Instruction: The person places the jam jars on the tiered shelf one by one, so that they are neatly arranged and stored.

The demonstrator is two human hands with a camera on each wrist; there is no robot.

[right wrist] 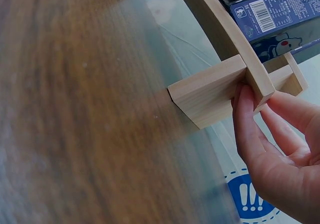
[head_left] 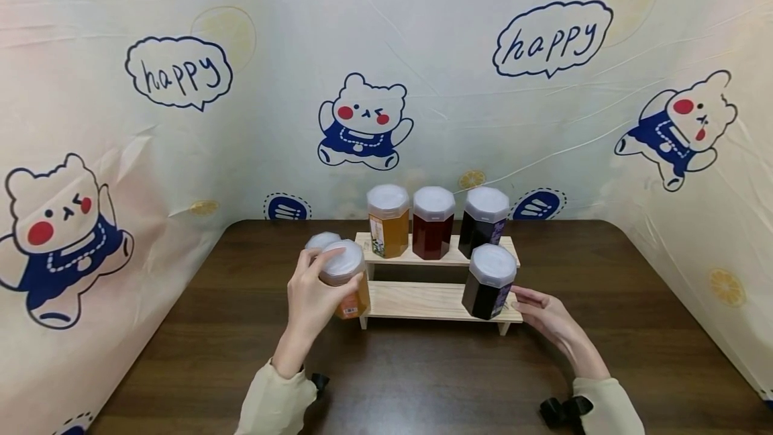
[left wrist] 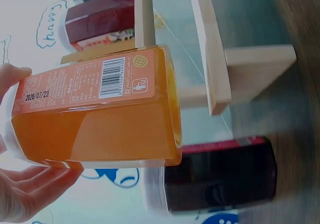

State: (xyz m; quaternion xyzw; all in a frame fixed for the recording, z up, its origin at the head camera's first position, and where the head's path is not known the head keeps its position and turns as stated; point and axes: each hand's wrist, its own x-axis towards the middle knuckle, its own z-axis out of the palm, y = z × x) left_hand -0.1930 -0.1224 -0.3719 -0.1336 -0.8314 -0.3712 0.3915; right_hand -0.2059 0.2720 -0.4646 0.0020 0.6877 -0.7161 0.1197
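My left hand (head_left: 318,291) grips an orange jar (left wrist: 100,119) by its white lid, at the left end of a two-tier wooden rack (head_left: 417,301). The jar hangs upright near the lower shelf, its orange label with barcode facing the left wrist camera. With thumb and fingers my right hand (head_left: 552,321) pinches the right end of the lower shelf (right wrist: 260,86). Close by on that shelf stands a dark jar (head_left: 490,282) with a purple label. Behind the orange jar another dark jar (left wrist: 220,176) stands on the table, mostly hidden in the head view.
On the upper shelf stand an amber jar (head_left: 389,221), a deep red jar (head_left: 432,223) and a dark jar (head_left: 483,217). The rack stands on a dark wooden table (head_left: 410,381). A printed cloth (head_left: 447,119) hangs behind it.
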